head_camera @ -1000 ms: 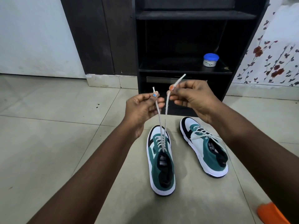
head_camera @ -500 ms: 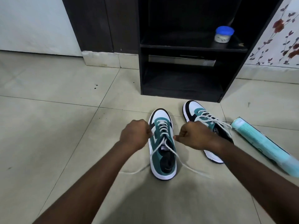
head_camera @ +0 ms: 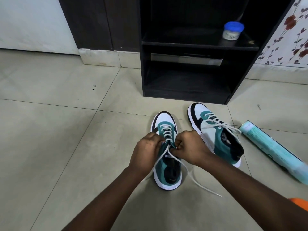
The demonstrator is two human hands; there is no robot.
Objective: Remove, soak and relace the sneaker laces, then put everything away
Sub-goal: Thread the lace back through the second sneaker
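A green, white and black sneaker [head_camera: 167, 165] is stood on the tiled floor [head_camera: 66, 130] just below the centre of the view, its toe pointed to 12 o'clock. Both hands are brought together over its upper eyelets. The left hand [head_camera: 146, 151] is placed at 9 o'clock of the tongue and the right hand [head_camera: 191, 148] at 3 o'clock. The fingers of each hand are curled inward, and a strand of the white lace [head_camera: 190, 172] appears to be pinched where the knuckles meet; the fingertips themselves are hidden. From that point the lace is seen crossed, one end trailed toward 5 o'clock onto the floor and the other run toward 7 o'clock under the left wrist.

A second sneaker [head_camera: 216, 132], already laced, is set at 2 o'clock of the first, close beside the right hand but apart from it. A teal cylindrical package [head_camera: 273, 150] is laid on the floor at 3 o'clock. A dark open shelf unit [head_camera: 186, 64] is stood at 12 o'clock, and a blue-lidded jar [head_camera: 232, 31] is kept on its shelf.
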